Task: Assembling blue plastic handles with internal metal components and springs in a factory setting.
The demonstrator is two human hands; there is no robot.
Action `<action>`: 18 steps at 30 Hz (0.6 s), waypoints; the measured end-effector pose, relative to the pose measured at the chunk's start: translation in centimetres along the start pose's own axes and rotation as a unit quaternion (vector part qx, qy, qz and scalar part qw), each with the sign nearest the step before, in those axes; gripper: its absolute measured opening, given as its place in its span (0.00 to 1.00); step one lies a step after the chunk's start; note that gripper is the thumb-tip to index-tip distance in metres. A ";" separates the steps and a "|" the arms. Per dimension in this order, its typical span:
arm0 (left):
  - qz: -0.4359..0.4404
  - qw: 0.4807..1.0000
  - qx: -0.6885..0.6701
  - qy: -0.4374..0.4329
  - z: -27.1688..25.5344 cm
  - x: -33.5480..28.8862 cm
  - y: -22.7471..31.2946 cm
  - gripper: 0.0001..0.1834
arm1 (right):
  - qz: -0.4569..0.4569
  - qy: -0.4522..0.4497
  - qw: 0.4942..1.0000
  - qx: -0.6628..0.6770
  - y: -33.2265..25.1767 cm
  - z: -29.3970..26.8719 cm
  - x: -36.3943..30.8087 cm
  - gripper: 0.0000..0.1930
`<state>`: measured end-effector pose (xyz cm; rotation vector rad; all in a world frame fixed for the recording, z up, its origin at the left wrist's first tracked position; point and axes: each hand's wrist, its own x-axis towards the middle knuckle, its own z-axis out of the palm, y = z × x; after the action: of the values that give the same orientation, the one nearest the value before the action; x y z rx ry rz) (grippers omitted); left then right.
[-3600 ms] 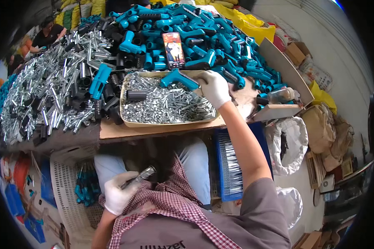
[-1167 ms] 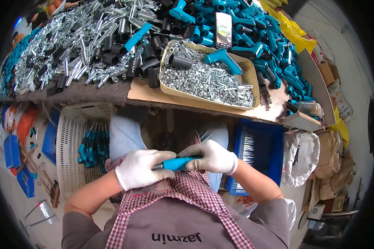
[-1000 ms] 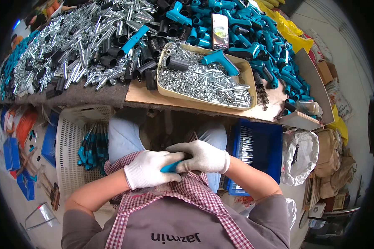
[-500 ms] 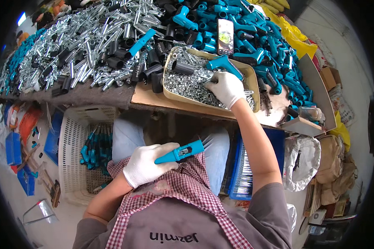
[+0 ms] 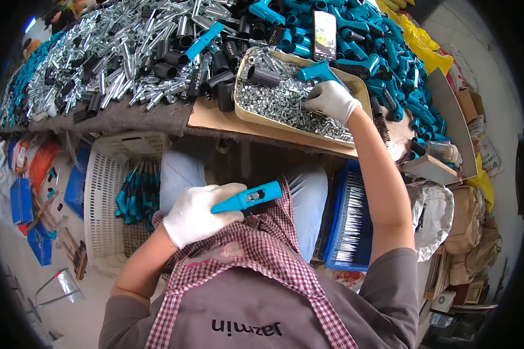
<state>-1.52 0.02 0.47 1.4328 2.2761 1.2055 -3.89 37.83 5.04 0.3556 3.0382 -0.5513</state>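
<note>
- Low at left: a white, perforated plastic crate (image 5: 99,203) with teal-and-black handled tools (image 5: 138,195) bunched inside; placed under bench height, perhaps to spare working room above.
- Higher up, heaped on a brown, cloth-edged bench (image 5: 157,121): shiny silver metal tubes (image 5: 122,72), mixed with black ones; loose rather than sorted, seemingly for quick picking.
- Above a red-and-white checked apron (image 5: 273,250): a left hand (image 5: 201,212) in a white knit glove, wrapped firmly around the near end of a teal, tubular plastic housing (image 5: 250,198). Gripped at one end only, oblong slot upward, probably to leave the slot exposed and in sight.
- Straight ahead: a cream, shallow, rectangular tray (image 5: 273,126), filled with small silver metal parts (image 5: 273,100); walled, likely to stop any from rolling off. Also inside, a black, ribbed tube (image 5: 264,77) and a teal, bent plastic handle (image 5: 319,71).
- Behind the tray: a flat, rectangular phone (image 5: 325,35), propped on a heap of teal plastic pieces (image 5: 384,52), screen tilted nearward, presumably for viewing.
- In the tray: a right hand (image 5: 333,102), white-gloved, fingertips lowered among the small parts; impossible to make out anything between them.
- Below: a blue plastic bin (image 5: 349,267) of thin silver rods (image 5: 349,218), apparently aligned for neat storage.
- Far right: a beige, upright board (image 5: 448,122), perhaps for containing the heap.
</note>
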 end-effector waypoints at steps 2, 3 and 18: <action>-0.005 1.000 0.010 -0.006 -0.4 -0.2 -0.6 0.26 | -0.012 0.006 1.000 0.003 0.6 0.2 -0.1 0.18; -0.014 1.000 0.020 -0.009 -0.6 -0.6 -0.7 0.26 | -0.016 0.027 0.999 -0.014 0.1 0.4 -0.6 0.17; -0.093 0.988 0.063 -0.104 -0.1 0.0 -1.9 0.25 | -0.297 0.023 0.938 0.174 -10.8 9.8 -12.6 0.07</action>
<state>-2.84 -0.44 -0.79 1.2827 2.3140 0.8316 5.77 21.82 0.50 -0.5841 3.0492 -1.1213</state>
